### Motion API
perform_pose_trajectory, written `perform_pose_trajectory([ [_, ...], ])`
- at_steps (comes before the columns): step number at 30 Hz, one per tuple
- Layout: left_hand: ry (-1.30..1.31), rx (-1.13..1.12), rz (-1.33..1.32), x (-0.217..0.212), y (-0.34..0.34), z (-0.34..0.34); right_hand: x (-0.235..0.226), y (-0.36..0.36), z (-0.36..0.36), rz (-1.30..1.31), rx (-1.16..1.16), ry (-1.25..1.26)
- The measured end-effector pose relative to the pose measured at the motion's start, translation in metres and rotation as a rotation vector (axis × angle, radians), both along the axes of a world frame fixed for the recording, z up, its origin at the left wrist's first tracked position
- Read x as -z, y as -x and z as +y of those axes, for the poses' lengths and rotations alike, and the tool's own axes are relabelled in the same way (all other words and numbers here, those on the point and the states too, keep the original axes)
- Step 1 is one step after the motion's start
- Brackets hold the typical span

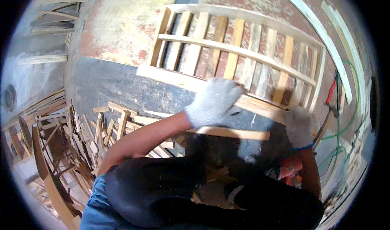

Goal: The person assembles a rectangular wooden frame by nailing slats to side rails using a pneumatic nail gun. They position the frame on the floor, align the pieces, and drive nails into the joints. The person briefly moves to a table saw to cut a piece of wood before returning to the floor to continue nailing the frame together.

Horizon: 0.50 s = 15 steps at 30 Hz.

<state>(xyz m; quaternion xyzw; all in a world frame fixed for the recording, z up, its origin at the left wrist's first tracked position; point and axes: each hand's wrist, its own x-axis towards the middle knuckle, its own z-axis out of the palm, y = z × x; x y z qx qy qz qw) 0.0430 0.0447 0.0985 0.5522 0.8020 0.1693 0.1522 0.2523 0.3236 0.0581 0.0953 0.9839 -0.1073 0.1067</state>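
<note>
A slatted wooden frame (pixel 233 49) lies on the floor ahead of me, with several cross slats and one long strip over them. Along its near side runs a pale wooden board (pixel 172 78), whose left end sticks out past the frame. My left hand (pixel 215 102), in a white knitted glove, is closed over the middle of this board. At the board's right end is my right hand (pixel 300 126), gloved too and in shadow; its fingers look bent round the board but are blurred. A loose wooden strip (pixel 243 133) lies between my hands and my knees.
Scrap wood (pixel 109 128) is heaped at the left. On the right lie a hammer (pixel 334 110), a red-handled tool (pixel 331 93), a green hose (pixel 339 136) and long pale boards (pixel 321 26). A red object (pixel 290 167), partly hidden, sits by my right forearm.
</note>
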Motion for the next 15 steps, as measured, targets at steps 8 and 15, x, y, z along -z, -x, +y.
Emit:
perform_pose_trajectory([
  [8,-0.002,-0.001,0.049,0.056,0.035,0.038,0.034,0.037,0.042,0.349,-0.238,-0.364],
  [15,-0.041,-0.083,0.034,0.077,0.037,0.011,0.063,0.059,0.021,0.475,-0.127,-0.142],
])
